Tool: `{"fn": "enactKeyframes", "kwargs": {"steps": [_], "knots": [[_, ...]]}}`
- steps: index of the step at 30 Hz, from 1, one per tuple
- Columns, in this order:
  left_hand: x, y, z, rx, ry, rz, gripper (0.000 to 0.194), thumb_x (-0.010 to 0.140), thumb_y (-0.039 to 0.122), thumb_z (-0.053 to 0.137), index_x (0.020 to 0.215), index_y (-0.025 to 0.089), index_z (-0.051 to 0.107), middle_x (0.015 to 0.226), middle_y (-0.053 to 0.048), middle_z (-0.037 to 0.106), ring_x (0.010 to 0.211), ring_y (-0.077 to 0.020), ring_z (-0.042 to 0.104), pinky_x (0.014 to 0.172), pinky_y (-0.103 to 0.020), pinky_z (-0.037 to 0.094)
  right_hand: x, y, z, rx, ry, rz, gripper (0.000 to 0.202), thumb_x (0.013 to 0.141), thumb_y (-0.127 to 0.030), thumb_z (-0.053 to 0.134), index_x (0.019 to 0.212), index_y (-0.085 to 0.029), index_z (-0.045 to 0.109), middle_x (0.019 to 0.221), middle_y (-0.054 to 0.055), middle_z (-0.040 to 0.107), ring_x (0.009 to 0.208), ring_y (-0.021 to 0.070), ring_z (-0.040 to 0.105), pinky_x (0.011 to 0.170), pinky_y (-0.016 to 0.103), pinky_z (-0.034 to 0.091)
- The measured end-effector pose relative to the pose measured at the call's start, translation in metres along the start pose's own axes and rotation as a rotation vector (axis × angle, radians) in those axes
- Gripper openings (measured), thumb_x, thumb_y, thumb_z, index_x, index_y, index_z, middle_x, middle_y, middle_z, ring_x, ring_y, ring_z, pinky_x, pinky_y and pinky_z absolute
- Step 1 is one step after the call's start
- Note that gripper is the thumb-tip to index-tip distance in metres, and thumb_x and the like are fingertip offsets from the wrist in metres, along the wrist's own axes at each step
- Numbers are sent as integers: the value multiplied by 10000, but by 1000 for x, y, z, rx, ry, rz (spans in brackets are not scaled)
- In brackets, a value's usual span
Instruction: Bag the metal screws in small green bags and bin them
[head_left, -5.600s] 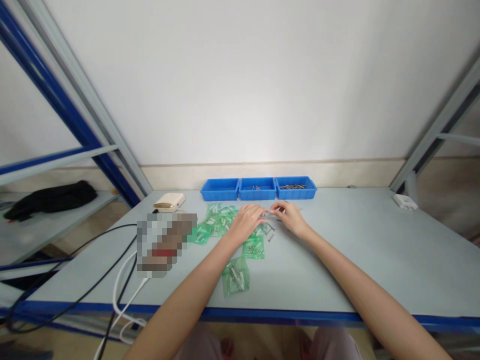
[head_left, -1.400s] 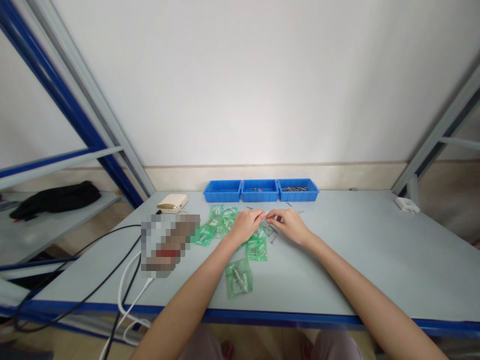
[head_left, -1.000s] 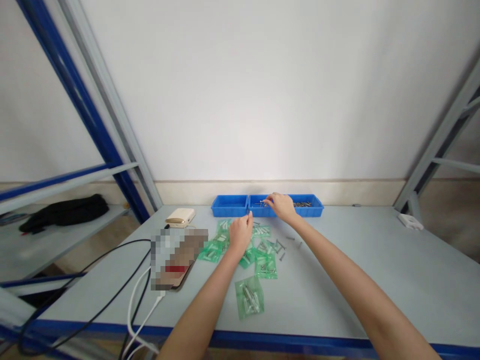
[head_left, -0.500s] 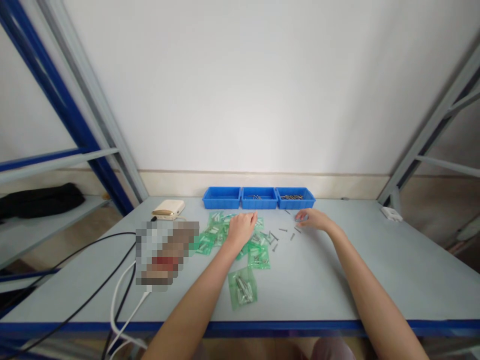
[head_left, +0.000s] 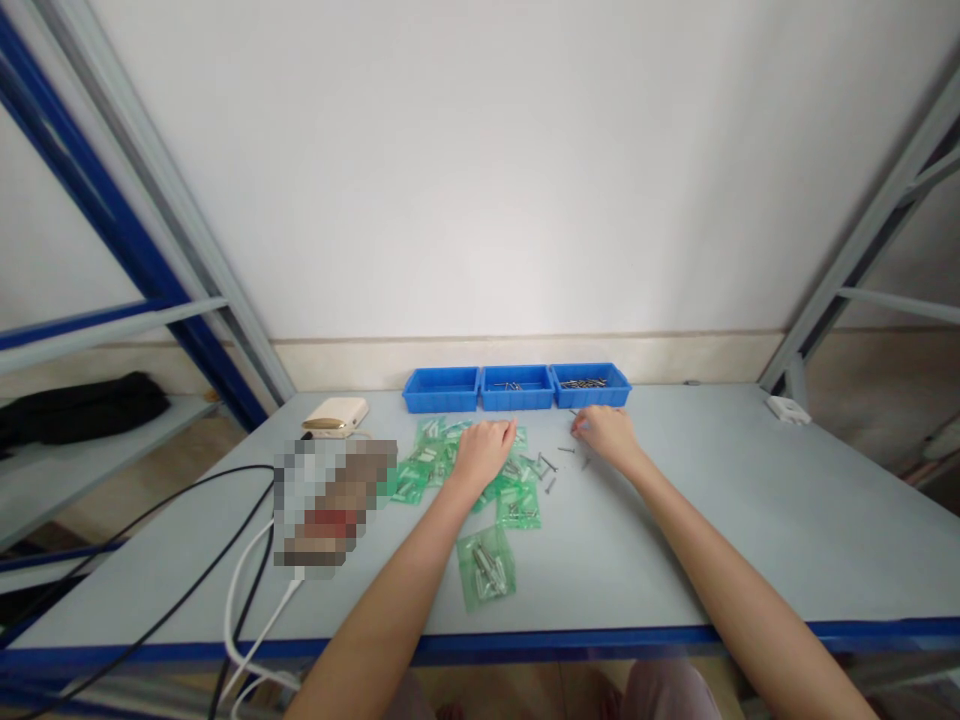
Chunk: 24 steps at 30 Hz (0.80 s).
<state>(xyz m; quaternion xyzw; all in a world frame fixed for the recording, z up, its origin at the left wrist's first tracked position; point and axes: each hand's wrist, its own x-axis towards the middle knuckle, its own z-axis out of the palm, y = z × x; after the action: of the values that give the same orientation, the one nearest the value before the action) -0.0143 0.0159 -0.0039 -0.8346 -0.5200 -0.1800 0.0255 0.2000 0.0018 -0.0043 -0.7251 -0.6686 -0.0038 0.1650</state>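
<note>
My left hand [head_left: 486,455] rests over the pile of small green plastic bags [head_left: 424,453], its fingers curled closed; whatever lies inside them is hidden. To the right, my right hand [head_left: 604,436] is low over the table with fingertips drawn together beside a screw [head_left: 573,412]. I cannot make out what its fingers hold. Loose screws [head_left: 548,463] lie between my hands. A separate green bag [head_left: 487,570] with screws and pale plugs in it lies nearer the front edge.
Along the wall stand three blue bins: the left bin [head_left: 441,405] looks bare, the middle bin [head_left: 517,401] has a few screws, the right bin [head_left: 592,397] more. A cream-coloured device [head_left: 336,415], a blurred-out object [head_left: 334,505] and cables [head_left: 232,600] occupy the left side.
My right hand has moved left and its fingers have drawn together over the loose screws. My left hand stays on the bags. The view has tilted slightly.
</note>
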Motion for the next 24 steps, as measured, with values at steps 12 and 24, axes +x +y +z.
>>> {"fn": "enactKeyframes", "kwargs": {"steps": [12,24], "knots": [[-3,3,3,-111,-1,333,260,904,312,395,1126,204,480,1053,-47,616,910,-171,602,720,-237,430,3,-24,11,890,-211,-302,240,714,-339,591,862,-149,598,737,23,647,651,135,573,609,252,431],[-5,13,-2,-218,13,207,218,914,272,365,987,199,556,885,-23,653,792,-156,615,673,-233,419,-5,-22,-11,888,-255,-390,242,715,-354,618,857,-157,612,803,41,665,713,146,587,653,265,447]]}}
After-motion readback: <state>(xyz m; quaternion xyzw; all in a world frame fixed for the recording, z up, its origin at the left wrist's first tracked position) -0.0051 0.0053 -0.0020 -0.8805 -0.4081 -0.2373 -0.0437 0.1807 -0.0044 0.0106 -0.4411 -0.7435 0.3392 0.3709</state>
